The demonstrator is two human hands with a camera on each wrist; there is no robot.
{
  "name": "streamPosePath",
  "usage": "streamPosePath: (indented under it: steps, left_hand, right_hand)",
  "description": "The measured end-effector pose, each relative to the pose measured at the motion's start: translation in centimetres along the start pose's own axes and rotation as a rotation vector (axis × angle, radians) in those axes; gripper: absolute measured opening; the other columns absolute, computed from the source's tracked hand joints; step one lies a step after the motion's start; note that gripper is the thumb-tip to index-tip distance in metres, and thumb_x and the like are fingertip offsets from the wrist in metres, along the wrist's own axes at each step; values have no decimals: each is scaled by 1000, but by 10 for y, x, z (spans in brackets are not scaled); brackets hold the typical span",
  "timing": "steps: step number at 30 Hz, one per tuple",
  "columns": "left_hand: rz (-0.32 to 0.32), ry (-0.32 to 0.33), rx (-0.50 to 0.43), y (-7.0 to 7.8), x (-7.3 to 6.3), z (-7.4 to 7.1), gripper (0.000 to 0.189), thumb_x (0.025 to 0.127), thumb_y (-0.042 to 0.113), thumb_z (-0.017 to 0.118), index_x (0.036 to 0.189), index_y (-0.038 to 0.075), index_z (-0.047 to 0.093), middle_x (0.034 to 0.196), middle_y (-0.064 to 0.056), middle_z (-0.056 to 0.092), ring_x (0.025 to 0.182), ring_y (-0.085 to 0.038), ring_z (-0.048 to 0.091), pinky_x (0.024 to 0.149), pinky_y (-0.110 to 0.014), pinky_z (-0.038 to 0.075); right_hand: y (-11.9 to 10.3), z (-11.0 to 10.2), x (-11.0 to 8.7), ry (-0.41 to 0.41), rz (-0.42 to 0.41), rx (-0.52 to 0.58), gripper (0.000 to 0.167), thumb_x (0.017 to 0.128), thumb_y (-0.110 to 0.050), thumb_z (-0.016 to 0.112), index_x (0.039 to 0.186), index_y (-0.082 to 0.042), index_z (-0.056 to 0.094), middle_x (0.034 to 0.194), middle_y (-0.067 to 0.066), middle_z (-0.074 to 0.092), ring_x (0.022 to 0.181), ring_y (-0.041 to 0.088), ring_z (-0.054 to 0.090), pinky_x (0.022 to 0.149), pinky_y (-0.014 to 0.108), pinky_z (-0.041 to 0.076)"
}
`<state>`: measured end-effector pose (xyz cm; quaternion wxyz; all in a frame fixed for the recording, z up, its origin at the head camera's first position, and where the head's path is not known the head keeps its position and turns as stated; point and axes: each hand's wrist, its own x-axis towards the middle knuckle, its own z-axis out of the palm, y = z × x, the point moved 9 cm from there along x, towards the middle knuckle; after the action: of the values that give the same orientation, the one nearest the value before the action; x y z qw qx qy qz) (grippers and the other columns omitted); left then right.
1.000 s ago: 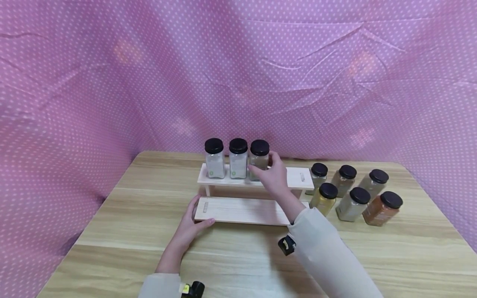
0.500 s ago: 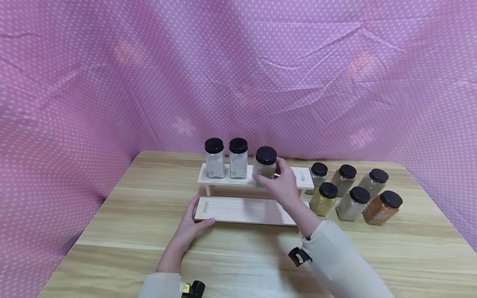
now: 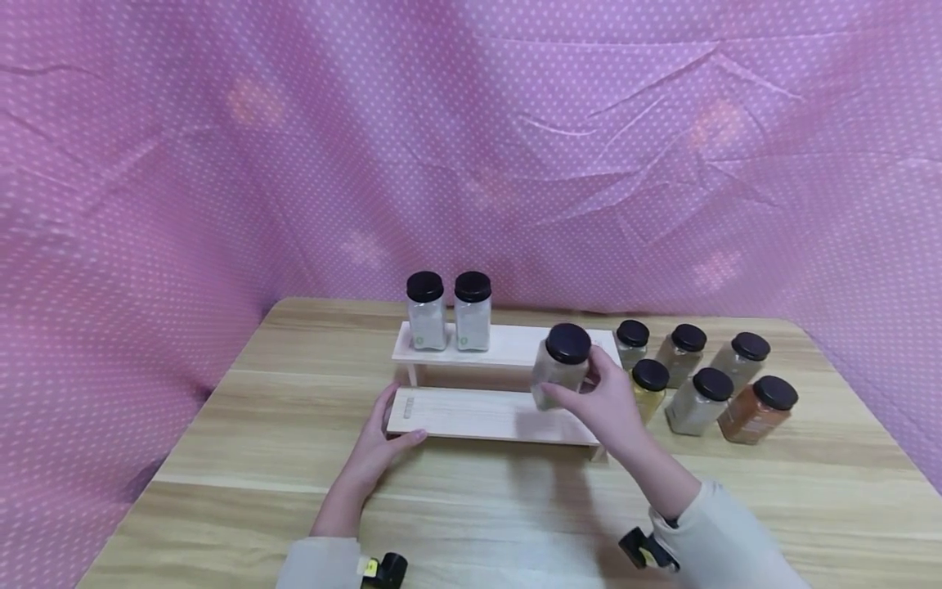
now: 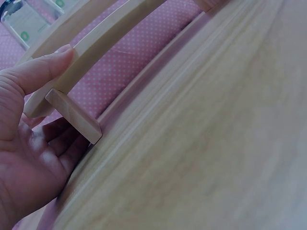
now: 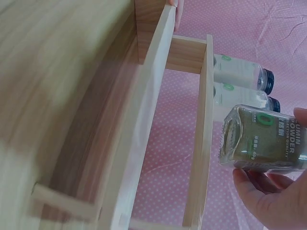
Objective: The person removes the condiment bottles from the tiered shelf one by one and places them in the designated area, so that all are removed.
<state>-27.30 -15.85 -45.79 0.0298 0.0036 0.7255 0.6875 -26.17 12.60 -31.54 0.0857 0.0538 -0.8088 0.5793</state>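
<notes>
My right hand (image 3: 607,401) grips a spice jar of cumin powder (image 3: 559,370) with a black lid, held up over the right part of a two-tier wooden rack (image 3: 471,413). In the right wrist view the cumin jar (image 5: 264,139) shows brownish-green powder and a printed label. My left hand (image 3: 371,450) holds the left end of the rack's lower shelf, its thumb on the front edge; in the left wrist view the thumb (image 4: 48,67) lies on the board above a short wooden leg (image 4: 74,115). Two jars of white contents (image 3: 427,315) stand upright on the upper shelf's left side.
Right of the rack, several black-lidded spice jars stand in two rows on the wooden table (image 3: 243,425), among them a yellow jar (image 3: 648,401), a pale jar (image 3: 695,409) and an orange-red jar (image 3: 754,417). Pink dotted cloth (image 3: 471,147) hangs behind the table.
My right hand has lifted the cumin jar off the upper shelf and carried it right and toward me. The left hand keeps its hold on the rack.
</notes>
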Motion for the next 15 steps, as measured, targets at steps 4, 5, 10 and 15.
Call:
streamPosePath:
  steps: [4,5,10,15]
  left_hand:
    - [-5,1,2,1,-1,2,93,66,11,73,138,13,14,137,-13,24,122,-24,24,100,-41,11]
    - [-5,2,2,1,-1,2,93,66,11,73,138,13,14,137,-13,25,122,-24,25,100,-41,11]
    - [-6,0,-13,3,-1,2,91,67,9,72,138,14,14,135,-13,27,120,-24,28,100,-40,12]
    - [-12,0,-7,3,-3,2,92,68,10,72,138,15,13,136,-12,26,121,-23,26,100,-41,10]
  right_hand:
    - [7,-14,-11,18,-9,-5,44,65,-1,72,104,1,52,98,17,57,88,23,55,75,29,46]
    - [8,-17,-13,17,-12,-6,44,65,-1,72,104,1,51,99,17,57,88,22,55,75,29,46]
    - [17,-33,-28,12,-3,-28,47,67,-3,72,108,0,50,101,17,56,86,13,55,73,25,46]
    - [28,-50,-41,32,2,-59,50,67,-3,72,111,0,49,104,18,54,85,5,53,72,21,45]
